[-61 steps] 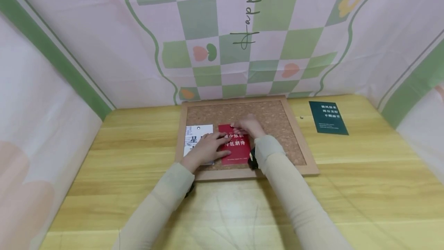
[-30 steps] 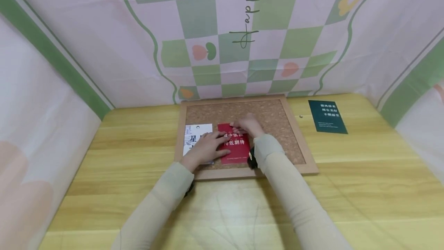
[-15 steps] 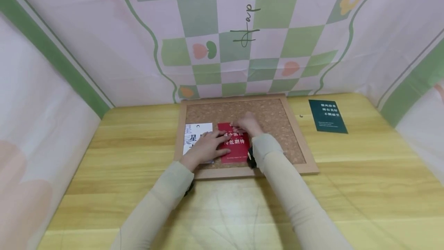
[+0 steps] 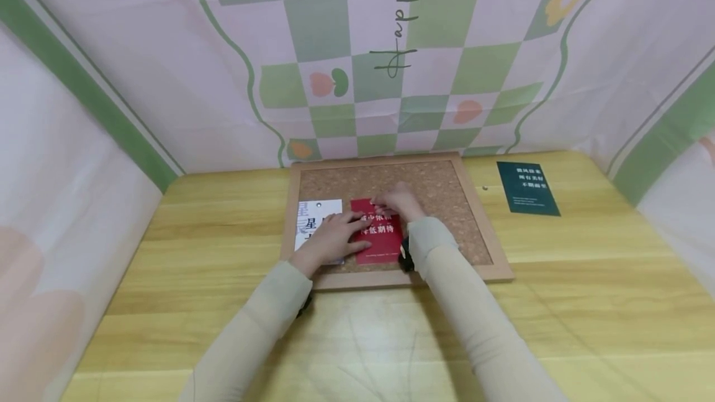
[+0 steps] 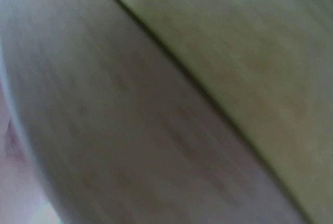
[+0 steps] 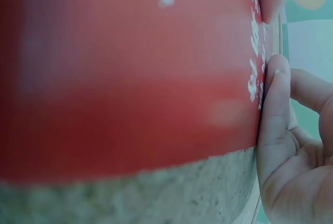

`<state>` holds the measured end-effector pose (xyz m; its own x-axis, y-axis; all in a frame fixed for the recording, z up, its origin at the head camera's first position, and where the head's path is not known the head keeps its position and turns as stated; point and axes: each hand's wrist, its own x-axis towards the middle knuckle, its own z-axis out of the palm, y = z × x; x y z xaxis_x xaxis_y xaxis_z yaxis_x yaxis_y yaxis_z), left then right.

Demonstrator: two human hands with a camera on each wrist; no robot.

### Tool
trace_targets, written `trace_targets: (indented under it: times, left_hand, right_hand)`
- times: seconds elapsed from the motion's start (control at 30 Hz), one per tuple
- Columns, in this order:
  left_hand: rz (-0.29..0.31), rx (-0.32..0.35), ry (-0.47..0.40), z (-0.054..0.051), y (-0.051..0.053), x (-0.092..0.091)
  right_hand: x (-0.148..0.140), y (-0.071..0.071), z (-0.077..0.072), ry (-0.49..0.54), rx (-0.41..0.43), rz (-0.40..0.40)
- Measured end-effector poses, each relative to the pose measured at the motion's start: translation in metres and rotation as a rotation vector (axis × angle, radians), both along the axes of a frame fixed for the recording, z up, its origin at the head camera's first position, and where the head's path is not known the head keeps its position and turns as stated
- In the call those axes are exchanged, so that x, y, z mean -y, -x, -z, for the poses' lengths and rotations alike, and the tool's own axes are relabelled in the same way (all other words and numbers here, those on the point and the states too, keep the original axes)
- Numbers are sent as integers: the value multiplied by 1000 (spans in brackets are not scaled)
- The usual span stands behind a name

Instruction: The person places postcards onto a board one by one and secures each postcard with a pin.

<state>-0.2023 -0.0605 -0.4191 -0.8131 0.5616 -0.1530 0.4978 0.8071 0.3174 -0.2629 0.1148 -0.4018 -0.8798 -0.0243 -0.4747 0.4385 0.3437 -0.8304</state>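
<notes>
A red card [image 4: 380, 250] with white lettering lies on a wood-framed cork board [image 4: 430, 194]. My left hand [image 4: 331, 237] rests with spread fingers on the red card's left side, its palm over a white card [image 4: 303, 223] with a silver pin [image 4: 319, 205] near its top. At the red card's top edge, my right hand [image 4: 399, 201] has curled fingers pinching a small pin, mostly hidden. The right wrist view shows the red card [image 6: 130, 78] close up, with my right hand [image 6: 296, 151] at its far edge. The left wrist view shows only the board's frame [image 5: 130, 109] and the tabletop.
Right of the board, a dark green card [image 4: 527, 188] with white lettering lies on the wooden table [image 4: 586, 278], and a small silver pin [image 4: 485, 188] lies between them. Behind the board hangs a checkered, printed cloth [image 4: 374, 79], with pale cloth at both sides.
</notes>
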Motion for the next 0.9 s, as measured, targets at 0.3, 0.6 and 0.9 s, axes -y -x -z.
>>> trace_targets:
  times: [0.3,0.6,0.9]
  left_hand:
    - [-4,6,0,-1,0,0]
    - [-4,0,1,0,-1,0]
    - [-3,4,1,-1,0,0]
  right_hand:
    - [1,1,1,-13,-23,3]
    - [1,4,4,-48,-12,8]
    - [2,2,4,-66,-7,12]
